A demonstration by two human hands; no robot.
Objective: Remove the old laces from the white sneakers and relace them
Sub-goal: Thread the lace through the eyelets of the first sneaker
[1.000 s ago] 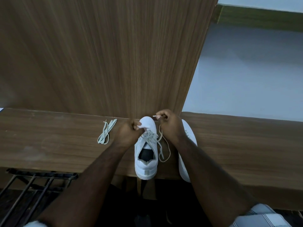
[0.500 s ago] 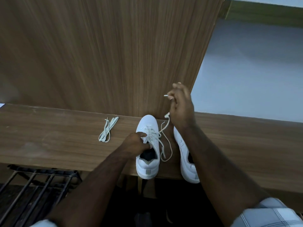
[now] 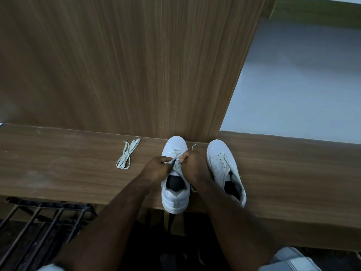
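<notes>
Two white sneakers stand toe-away on a wooden bench (image 3: 58,173). The left sneaker (image 3: 174,200) carries a white lace (image 3: 178,169) through its eyelets, with one loose tip (image 3: 193,146) sticking up past the toe side. My left hand (image 3: 156,169) and my right hand (image 3: 192,165) meet over its eyelets, each pinching the lace; the fingers hide the exact eyelet. The right sneaker (image 3: 222,161) stands beside it with no lace in its eyelets. A loose folded lace (image 3: 127,155) lies on the bench to the left.
A tall wooden panel (image 3: 136,65) rises right behind the bench, touching the sneaker toes. A pale wall (image 3: 302,85) is at the right. A black metal rack (image 3: 43,218) stands below the bench's front edge at the left.
My right hand, which had pulled the lace end up high, has come back down to the left sneaker's eyelets. The left hand shifted slightly toward the toe. The right sneaker now shows fully.
</notes>
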